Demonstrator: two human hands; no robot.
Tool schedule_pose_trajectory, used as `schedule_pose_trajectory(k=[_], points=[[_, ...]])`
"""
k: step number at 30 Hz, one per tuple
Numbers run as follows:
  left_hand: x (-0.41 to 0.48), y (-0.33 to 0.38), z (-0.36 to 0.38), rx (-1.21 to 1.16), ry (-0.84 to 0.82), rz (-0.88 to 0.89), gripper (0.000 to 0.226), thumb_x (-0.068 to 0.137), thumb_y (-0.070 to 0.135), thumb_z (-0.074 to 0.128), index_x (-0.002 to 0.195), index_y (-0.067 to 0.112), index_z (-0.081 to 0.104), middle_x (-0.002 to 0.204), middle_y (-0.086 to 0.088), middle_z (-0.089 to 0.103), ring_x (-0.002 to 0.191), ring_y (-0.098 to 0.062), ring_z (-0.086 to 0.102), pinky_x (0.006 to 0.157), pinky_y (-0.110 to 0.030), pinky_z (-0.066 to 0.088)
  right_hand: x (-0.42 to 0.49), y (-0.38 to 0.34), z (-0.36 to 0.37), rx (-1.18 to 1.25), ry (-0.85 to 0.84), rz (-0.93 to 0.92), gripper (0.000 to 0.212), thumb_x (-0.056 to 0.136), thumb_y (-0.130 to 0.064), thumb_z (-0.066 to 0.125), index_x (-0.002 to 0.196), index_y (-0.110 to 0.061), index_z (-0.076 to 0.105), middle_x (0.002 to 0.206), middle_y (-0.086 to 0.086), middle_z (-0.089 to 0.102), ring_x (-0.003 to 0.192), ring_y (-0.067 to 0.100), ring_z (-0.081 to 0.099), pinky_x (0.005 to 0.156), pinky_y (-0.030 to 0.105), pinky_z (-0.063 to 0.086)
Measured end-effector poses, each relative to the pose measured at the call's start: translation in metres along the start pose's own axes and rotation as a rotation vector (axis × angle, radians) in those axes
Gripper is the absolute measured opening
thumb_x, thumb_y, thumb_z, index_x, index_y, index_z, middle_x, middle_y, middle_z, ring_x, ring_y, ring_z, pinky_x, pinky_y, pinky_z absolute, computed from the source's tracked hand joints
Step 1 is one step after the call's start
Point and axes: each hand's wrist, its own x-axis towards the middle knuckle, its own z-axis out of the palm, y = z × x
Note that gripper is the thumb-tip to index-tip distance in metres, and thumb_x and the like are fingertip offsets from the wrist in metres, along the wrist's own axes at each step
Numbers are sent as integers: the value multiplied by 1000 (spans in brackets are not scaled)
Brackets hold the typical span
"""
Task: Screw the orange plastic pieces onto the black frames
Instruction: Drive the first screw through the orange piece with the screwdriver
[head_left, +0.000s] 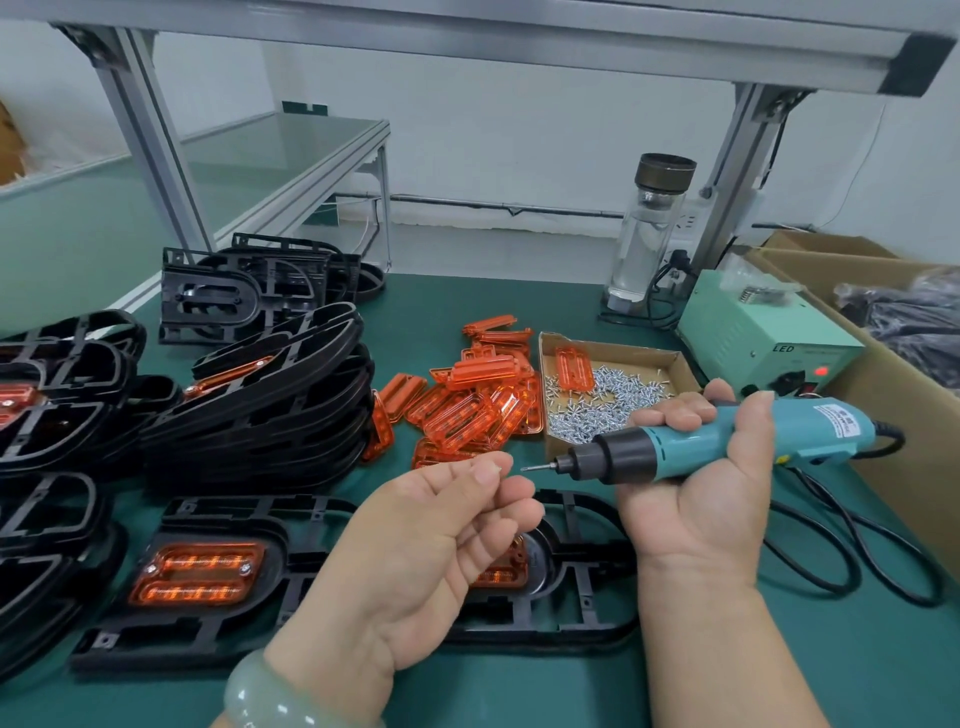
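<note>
— Frame (306, 564) position?
— Flat on the bench (519, 691), bottom centre, under both hands. Its left piece (200, 571) shows two screws in. The right piece (501, 569) is half hidden by the left hand (431, 540).
— Hands?
— Left fingers (467, 462) pinch what looks like a screw (497, 470), just beside the bit (537, 466). The right hand (696, 499) wraps the screwdriver (727, 436), held level above the frame.
— Risks?
— I'd judge the screw could slip from the pinch or the bit and drop among the frame's ribs. Nothing holds the right piece; if it sits off its holes, the screw may bite crooked or crack it. The cord (831, 545), at lower right, could tug the tool.
</note>
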Motion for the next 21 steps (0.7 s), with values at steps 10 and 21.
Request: schedule_pose_trajectory(k=[10,21], points=[[1,-5,2,-32,-37,-64,16,83,10,59,95,0,64,77,-16,72,62,-19,70,46,-17,52,0,1,1,-1,1,15,20,81,-39,60,87,-22,52,64,-12,45,51,2,47,58,18,48],[0,-5,5,14,-18,-52,15,80,14,61,90,3,66,74,-13,71,59,-17,69,44,-16,51,1,1,-1,-3,-8,24,18,82,-39,60,86,-23,51,64,-11,44,51,3,47,58,18,47]])
